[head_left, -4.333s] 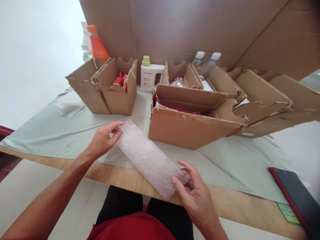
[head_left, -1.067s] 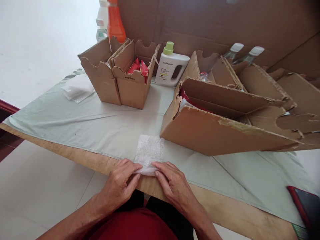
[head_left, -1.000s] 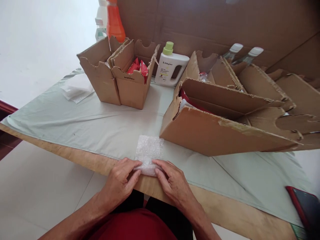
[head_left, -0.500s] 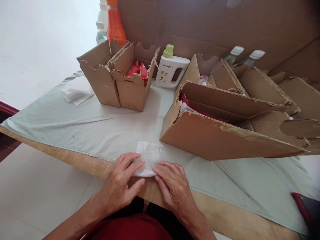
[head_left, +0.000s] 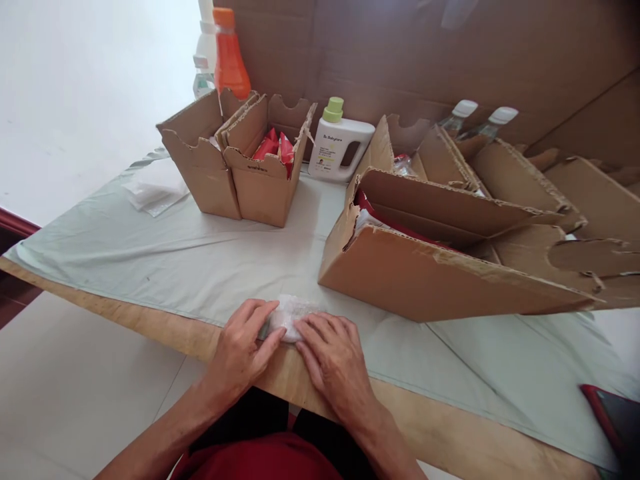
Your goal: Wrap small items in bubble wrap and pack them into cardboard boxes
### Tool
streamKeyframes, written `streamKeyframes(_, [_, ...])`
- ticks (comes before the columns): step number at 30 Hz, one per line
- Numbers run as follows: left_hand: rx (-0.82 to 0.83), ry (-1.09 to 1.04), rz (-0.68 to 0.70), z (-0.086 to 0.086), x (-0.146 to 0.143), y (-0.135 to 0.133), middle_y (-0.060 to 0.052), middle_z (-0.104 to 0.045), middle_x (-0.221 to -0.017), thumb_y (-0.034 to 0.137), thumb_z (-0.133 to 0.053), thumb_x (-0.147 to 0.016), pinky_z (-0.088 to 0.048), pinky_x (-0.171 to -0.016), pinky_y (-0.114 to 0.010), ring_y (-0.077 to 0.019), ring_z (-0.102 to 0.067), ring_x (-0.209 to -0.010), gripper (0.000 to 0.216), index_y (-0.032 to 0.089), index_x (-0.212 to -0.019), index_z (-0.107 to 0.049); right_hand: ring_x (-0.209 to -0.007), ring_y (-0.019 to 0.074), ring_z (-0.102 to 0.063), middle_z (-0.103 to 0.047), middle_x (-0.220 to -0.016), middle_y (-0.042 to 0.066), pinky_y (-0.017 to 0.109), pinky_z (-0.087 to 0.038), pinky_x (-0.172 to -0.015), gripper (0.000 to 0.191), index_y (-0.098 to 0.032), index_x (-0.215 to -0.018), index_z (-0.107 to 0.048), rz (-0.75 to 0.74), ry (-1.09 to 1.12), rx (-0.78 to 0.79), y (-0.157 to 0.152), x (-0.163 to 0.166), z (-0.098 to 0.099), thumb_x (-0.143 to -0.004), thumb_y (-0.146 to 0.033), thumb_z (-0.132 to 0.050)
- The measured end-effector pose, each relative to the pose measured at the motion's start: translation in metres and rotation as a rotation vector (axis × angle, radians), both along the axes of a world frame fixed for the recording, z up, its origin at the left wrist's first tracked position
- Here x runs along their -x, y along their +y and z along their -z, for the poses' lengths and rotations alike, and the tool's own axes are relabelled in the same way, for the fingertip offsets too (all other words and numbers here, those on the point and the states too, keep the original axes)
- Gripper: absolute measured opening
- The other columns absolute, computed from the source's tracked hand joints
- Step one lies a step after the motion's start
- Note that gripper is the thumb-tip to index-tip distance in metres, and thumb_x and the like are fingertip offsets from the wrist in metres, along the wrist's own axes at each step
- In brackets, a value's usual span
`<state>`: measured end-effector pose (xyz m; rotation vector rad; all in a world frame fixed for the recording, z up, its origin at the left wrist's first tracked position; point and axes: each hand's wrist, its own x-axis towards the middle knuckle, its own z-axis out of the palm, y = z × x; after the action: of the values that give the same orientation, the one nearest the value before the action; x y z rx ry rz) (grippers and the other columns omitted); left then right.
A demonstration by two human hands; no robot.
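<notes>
A small bundle of clear bubble wrap [head_left: 289, 318] lies at the table's front edge, partly rolled up, with a flat flap at its far side. My left hand [head_left: 245, 342] holds its left end, thumb in front and fingers behind. Over the right half curves my right hand [head_left: 330, 353], fingers on top and thumb tucked at the near side. Whatever the wrap may enclose is hidden.
Cardboard boxes [head_left: 260, 193] with red packets stand at back left, near plastic sheets [head_left: 157, 187]. A white detergent bottle [head_left: 340, 143] and an orange bottle [head_left: 231, 60] stand behind. A large divided carton [head_left: 440, 277] fills the right; a dark red-edged device [head_left: 613, 420] sits lower right.
The bubble wrap has been rolled away from me into a shorter, thicker bundle. Both hands have closed in on it, the right moving slightly left and forward.
</notes>
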<state>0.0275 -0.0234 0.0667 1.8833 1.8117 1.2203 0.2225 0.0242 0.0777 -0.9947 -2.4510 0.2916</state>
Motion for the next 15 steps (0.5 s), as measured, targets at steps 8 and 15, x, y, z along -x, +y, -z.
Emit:
streamKeyframes(8, [0.320,-0.787,0.038,-0.005,-0.025,-0.037,-0.010,-0.076,-0.122,0.034,-0.062,-0.097,-0.062,-0.096,-0.037,-0.0246,-0.073,-0.113,0.036,0.021,-0.131,-0.064,-0.096,0.0212,-0.068,-0.076,-0.101,0.004,0.036,-0.053,-0.085,0.018,-0.025,-0.110,-0.070,0.142,0.395,0.293,-0.018,-0.005,-0.003,-0.100,-0.020,-0.056])
streamKeyframes(15, [0.342,-1.002,0.220,-0.009,-0.055,-0.032,-0.007,-0.072,-0.128,0.035,-0.063,-0.099,-0.057,-0.104,-0.034,-0.0222,-0.067,-0.124,0.036,0.026,-0.133,-0.060,-0.095,0.0198,-0.070,-0.075,-0.106,0.005,0.034,-0.056,-0.086,0.023,-0.026,-0.111,-0.071,0.066,0.519,0.554,-0.039,-0.012,-0.006,-0.102,-0.024,-0.051])
